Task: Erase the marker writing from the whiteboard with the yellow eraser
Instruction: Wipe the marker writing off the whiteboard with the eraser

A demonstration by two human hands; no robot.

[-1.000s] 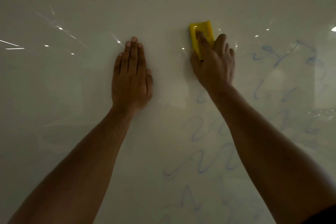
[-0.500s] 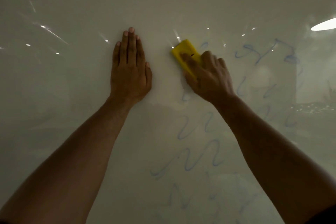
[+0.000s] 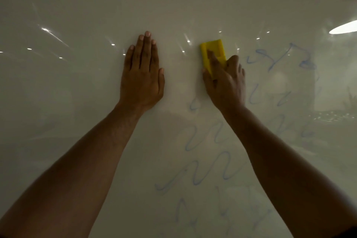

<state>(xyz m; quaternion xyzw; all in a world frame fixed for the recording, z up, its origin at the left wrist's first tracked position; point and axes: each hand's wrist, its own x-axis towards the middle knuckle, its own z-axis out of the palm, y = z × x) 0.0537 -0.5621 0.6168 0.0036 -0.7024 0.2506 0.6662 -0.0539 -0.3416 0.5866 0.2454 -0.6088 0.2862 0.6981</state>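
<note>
The right hand [image 3: 225, 83] gripped the yellow eraser [image 3: 213, 54] against the whiteboard [image 3: 173, 2], blue marker writing [image 3: 204, 168] below and right, while the left hand [image 3: 142, 77] lay flat, fingers straight

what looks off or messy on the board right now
Nothing looks damaged. The whiteboard still carries faint, smeared blue marker scribbles below and right of the yellow eraser, which the right hand holds. The left hand rests flat.
</note>
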